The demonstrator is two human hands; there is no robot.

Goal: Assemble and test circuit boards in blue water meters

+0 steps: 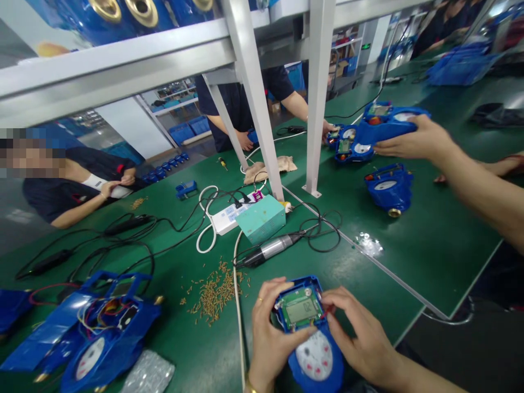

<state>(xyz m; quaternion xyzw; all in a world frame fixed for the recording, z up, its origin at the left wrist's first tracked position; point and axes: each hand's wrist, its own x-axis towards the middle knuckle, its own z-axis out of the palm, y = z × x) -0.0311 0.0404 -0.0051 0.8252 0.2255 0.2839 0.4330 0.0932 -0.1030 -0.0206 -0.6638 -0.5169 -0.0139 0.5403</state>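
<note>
A blue water meter [336, 357] with a white dial and a green circuit board [301, 308] with a small display sits between my hands at the table's front. My left hand [268, 333] grips the meter housing from the left, thumb across the lower edge of the board. At the right edge of the board, my right hand [356, 333] has thumb and fingertips pinched together; what they hold, if anything, is too small to make out. Beyond the meter lies an electric screwdriver [272, 250], beside a pile of small brass-coloured screws [215, 295].
Several opened blue meters [110, 327] lie at left, near a clear plastic bag [149, 374]. A teal box [264, 218], power strip [225, 218] and cables cross the middle. Shelf posts [317, 98] rise behind. At right, a co-worker's hand [421, 139] holds another meter; other people sit opposite.
</note>
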